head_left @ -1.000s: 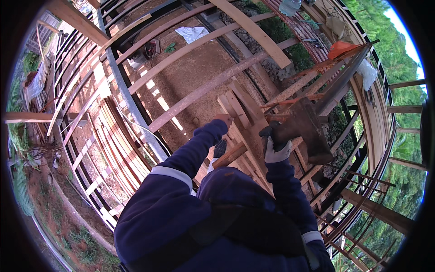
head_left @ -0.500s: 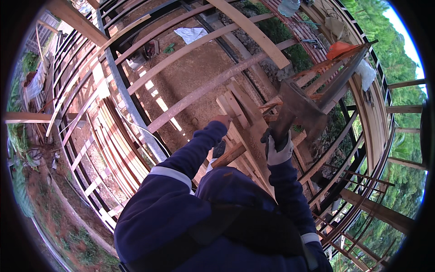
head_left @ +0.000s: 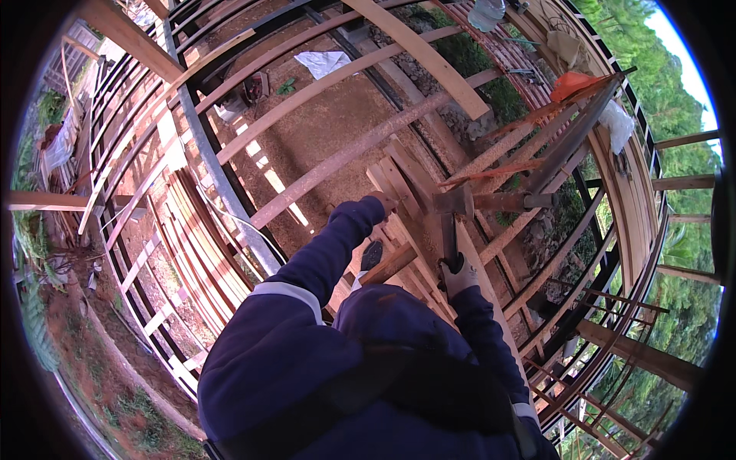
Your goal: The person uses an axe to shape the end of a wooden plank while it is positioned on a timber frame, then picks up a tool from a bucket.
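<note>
My right hand (head_left: 461, 277), in a light glove with dark parts, is wrapped round the dark handle of a hammer (head_left: 452, 202). The hammer's head is down by the timber at the centre right. My left hand (head_left: 385, 202) is closed in a pinch over the ends of several stacked wooden planks (head_left: 400, 184); what is between the fingers is too small to make out. A short wooden offcut (head_left: 389, 264) lies across the boards near my body. A dark shoe (head_left: 372, 254) shows below my left forearm.
Wooden joists (head_left: 360, 157) and a grey metal beam (head_left: 211, 172) span bare ground below, with open gaps between them. Long boards (head_left: 195, 245) are stacked at the left. An orange cloth (head_left: 571, 86) and a clear plastic jug (head_left: 487, 14) are at the upper right.
The hammer has swung down and to the left from a raised, blurred position, bringing my right hand slightly lower. My left hand stays at nearly the same place.
</note>
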A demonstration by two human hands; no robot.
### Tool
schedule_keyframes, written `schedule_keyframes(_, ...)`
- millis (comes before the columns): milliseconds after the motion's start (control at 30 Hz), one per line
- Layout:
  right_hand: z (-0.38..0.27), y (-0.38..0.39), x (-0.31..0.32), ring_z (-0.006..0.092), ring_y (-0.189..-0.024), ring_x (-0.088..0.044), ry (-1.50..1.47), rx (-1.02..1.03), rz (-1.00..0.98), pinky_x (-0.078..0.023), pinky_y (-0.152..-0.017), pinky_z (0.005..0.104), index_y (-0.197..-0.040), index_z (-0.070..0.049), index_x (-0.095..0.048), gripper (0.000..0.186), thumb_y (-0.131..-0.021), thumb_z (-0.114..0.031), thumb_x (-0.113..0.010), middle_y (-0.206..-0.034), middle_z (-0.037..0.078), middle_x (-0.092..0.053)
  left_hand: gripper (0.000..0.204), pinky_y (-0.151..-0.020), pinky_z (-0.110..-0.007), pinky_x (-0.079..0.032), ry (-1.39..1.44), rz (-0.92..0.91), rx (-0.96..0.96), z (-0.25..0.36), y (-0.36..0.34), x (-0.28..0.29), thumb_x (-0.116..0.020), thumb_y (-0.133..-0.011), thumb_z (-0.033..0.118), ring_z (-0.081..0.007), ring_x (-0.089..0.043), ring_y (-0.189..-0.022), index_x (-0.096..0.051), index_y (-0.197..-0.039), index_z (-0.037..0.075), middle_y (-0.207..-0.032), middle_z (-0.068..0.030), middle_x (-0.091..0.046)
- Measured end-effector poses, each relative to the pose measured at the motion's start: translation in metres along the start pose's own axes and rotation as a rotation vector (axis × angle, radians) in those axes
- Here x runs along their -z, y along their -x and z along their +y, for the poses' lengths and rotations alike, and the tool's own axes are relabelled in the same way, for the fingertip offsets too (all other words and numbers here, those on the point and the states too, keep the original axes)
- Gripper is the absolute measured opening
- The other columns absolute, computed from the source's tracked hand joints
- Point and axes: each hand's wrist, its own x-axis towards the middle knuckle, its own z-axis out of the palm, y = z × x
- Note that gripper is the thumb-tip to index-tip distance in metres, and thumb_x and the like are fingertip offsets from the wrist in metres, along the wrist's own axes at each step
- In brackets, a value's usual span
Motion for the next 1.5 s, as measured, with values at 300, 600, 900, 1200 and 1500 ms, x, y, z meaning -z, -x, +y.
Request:
schedule_keyframes(300,0.072,0.036,-0.019,0.016,-0.048,-0.056,-0.4,-0.224,-0.128,-0.046,-0.042,0.0292,-0.094,-0.001,-0.05,0.015,-0.084,-0.008,-0.059,-0.064,0.008,-0.057,0.026,-0.064,-0.031,-0.052,-0.097,-0.11,-0.186,0.023,0.042,-0.018,-0.055,-0.084,0.027,-0.0179,-0.066,-0.067,-0.065,-0.089,0.004,-0.071,-0.0084,-0.066)
schedule_keyframes(600,0.057,0.045,-0.007,0.018,-0.067,-0.065,-0.387,-0.159,-0.118,-0.051,-0.06,0.0317,-0.103,0.001,-0.051,0.035,-0.078,-0.019,-0.066,-0.08,0.013,-0.064,0.017,-0.072,-0.033,-0.05,0.403,0.448,-0.455,0.004,0.013,-0.01,-0.06,-0.081,0.015,-0.0195,-0.064,-0.079,-0.06,-0.093,0.004,-0.086,-0.0135,-0.065)
schedule_keyframes(900,0.019,0.018,0.005,0.0192,-0.061,-0.064,-0.355,0.016,0.051,-0.05,-0.058,0.0321,-0.102,-0.002,-0.051,0.029,-0.078,-0.015,-0.062,-0.072,0.01,-0.063,0.019,-0.068,-0.033,-0.05,0.181,0.41,-0.414,0.037,0.003,0.004,-0.062,-0.079,0.017,-0.0254,-0.064,-0.079,-0.057,-0.094,0.007,-0.082,-0.0109,-0.065)
schedule_keyframes(1200,-0.017,0.033,0.013,0.0183,-0.063,-0.064,-0.401,0.029,0.029,-0.048,-0.056,0.0305,-0.1,-0.002,-0.054,0.028,-0.078,-0.015,-0.064,-0.07,0.009,-0.062,0.026,-0.073,-0.039,-0.05,-0.142,0.429,-0.487,0.038,0.009,-0.001,-0.057,-0.083,0.028,-0.0348,-0.061,-0.085,-0.061,-0.101,0.009,-0.091,-0.0152,-0.065)
schedule_keyframes(1500,-0.042,0.015,0.01,0.0305,-0.082,-0.064,-0.131,0.721,0.469,-0.05,-0.065,0.0369,-0.104,-0.001,-0.052,0.03,-0.078,-0.01,-0.06,-0.085,0.016,-0.063,0.021,-0.064,-0.043,-0.05,-0.3,0.537,-0.671,0.024,0.005,-0.023,-0.05,-0.084,0.017,-0.035,-0.062,-0.076,-0.058,-0.103,0.016,-0.082,-0.0137,-0.063)
